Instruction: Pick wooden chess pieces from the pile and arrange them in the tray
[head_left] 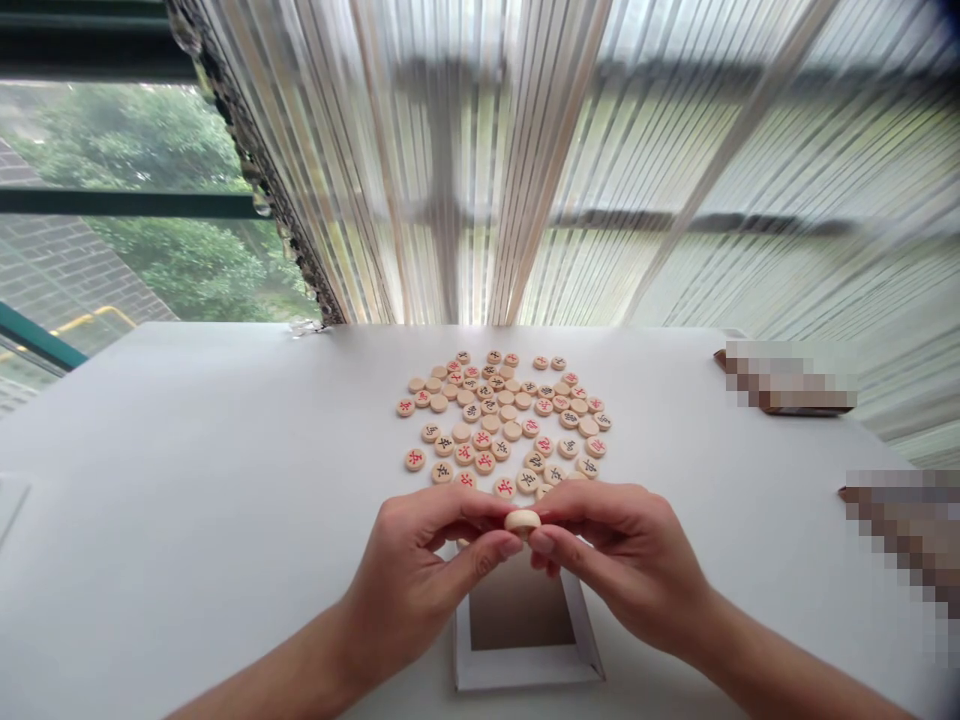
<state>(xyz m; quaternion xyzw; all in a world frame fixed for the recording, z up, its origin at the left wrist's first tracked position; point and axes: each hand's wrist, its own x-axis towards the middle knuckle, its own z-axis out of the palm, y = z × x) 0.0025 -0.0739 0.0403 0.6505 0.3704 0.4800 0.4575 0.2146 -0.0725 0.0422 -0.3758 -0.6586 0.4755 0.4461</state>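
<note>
Together, the left hand [416, 565] and right hand [641, 560] pinch a round wooden game piece [523, 522] between thumbs and fingertips, its curved rim turned toward six o'clock, its width running nine to three. Just below at six, a white-rimmed open box [529, 668] shows its brown floor; toward twelve, marked and plain discs [484, 462] lie scattered across a white table [225, 520].

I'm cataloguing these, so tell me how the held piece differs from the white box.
Shape: the held piece is round; the white box is rectangular.
Pose: the held piece is pinched between the left hand and right hand; the white box rests on the table.
Size: the held piece is much smaller than the white box.
</note>
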